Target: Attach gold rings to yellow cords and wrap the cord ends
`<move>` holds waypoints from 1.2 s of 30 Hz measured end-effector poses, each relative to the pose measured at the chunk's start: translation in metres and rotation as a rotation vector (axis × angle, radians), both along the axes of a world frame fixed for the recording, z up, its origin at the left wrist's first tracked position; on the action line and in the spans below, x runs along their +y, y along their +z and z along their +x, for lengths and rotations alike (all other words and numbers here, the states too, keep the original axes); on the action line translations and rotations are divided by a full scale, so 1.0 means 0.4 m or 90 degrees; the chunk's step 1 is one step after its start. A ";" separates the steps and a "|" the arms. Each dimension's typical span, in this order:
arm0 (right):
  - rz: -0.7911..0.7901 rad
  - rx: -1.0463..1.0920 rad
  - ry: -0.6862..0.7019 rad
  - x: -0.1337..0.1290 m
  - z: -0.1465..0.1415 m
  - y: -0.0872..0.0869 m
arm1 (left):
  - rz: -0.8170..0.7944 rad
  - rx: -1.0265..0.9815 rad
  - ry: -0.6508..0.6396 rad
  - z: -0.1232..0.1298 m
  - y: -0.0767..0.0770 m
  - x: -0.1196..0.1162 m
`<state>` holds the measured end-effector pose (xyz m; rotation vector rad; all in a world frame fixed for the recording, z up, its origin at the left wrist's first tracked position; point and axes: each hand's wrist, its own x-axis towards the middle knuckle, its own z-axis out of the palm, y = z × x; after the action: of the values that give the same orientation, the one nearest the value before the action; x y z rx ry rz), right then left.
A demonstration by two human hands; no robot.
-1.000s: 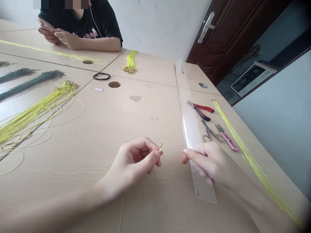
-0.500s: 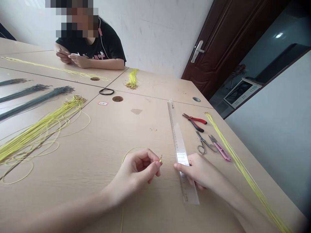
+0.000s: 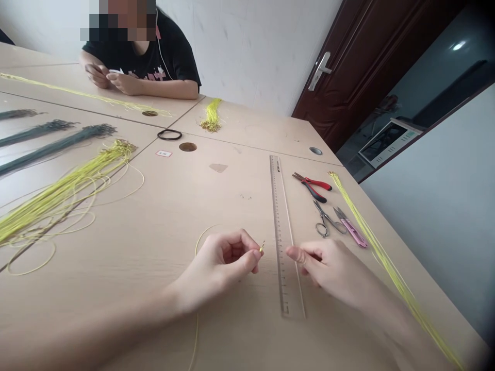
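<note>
My left hand (image 3: pixel 228 263) pinches the metal-tipped end of a thin yellow cord (image 3: pixel 262 248), whose length loops behind the hand and runs down to the lower frame edge. A clear ruler (image 3: pixel 281 232) lies flat on the table, just right of that tip. At the ruler's right edge is my right hand (image 3: pixel 325 263), its thumb and fingers curled close together. Whether those fingers touch the ruler or hold anything is hard to tell.
Red-black pliers (image 3: pixel 313 185), scissors (image 3: pixel 327 219) and pink snips (image 3: pixel 350 227) lie right of the ruler. A yellow cord bundle (image 3: pixel 379 247) runs beyond them. More yellow cords (image 3: pixel 77 180) and grey bundles (image 3: pixel 62 144) lie left. A person (image 3: pixel 154 67) sits across the table.
The ruler has gone from tilted in my right hand's grip to flat on the table. My right hand has shifted slightly right off it, and my left hand slightly right with the cord tip.
</note>
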<state>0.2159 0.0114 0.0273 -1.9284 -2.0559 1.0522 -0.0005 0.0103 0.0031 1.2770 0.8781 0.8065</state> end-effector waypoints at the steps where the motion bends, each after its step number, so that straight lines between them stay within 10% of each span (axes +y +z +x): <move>1: -0.013 0.102 0.010 -0.008 -0.010 0.006 | 0.014 0.017 -0.012 0.001 0.000 -0.003; 9: -0.051 0.322 0.064 -0.026 -0.069 0.004 | 0.143 0.219 -0.062 0.005 -0.010 -0.026; 23: 0.312 0.425 0.175 -0.049 -0.070 -0.051 | 0.083 0.011 -0.005 0.001 0.009 -0.035; 36: 0.414 0.363 0.229 -0.041 -0.062 -0.028 | 0.070 0.019 0.012 0.006 0.010 -0.046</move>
<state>0.1912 -0.0050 0.0160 -0.8560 -2.0629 0.7255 0.0020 -0.0082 0.0071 1.3817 0.8816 0.8623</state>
